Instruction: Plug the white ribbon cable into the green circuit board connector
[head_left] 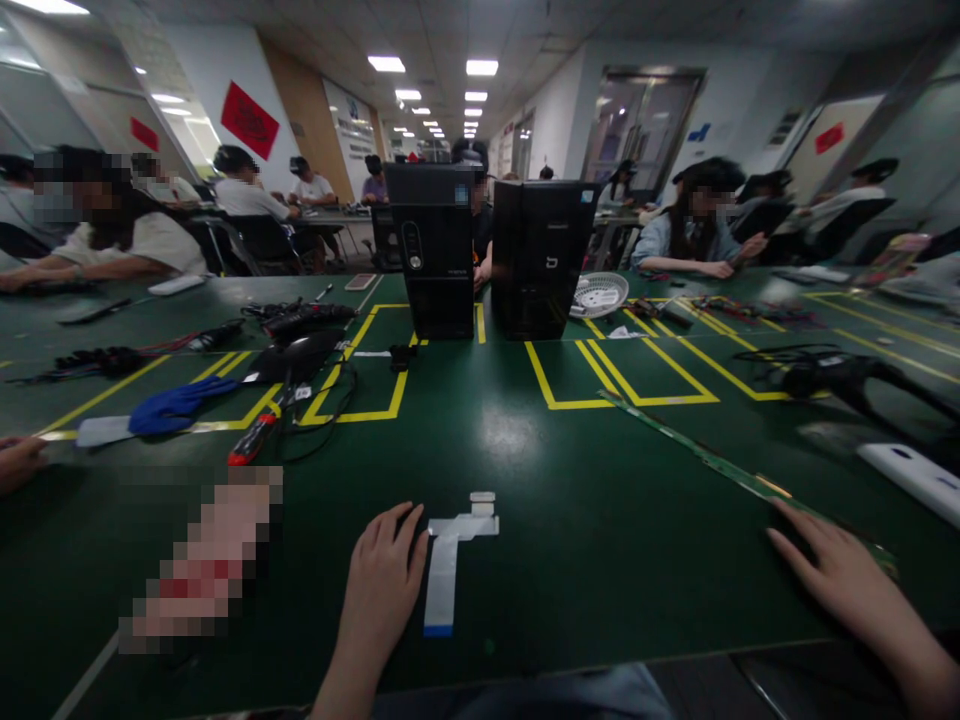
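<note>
My left hand [386, 570] rests on the green table, fingers loosely stretched and holding nothing. Just right of it lie white flat ribbon cables [444, 575], one crossing another in a T shape, the long one with a blue end. A small white connector piece [482, 503] sits at their top. My right hand [840, 570] is at the right, thumb apart from the outstretched fingers. Its fingertips lie at the edge of a long, narrow green circuit board [697, 452], which slants across the table and is partly hidden by the hand.
Two black computer cases [442, 270] stand at the back. Leftward are a screwdriver [253, 438], a blue glove [180, 405], cables and a blurred-out object [217, 560]. On the right lie a black frame-like part [847, 375] and a white device [911, 480]. Another person's hand [21, 462] shows at the left edge.
</note>
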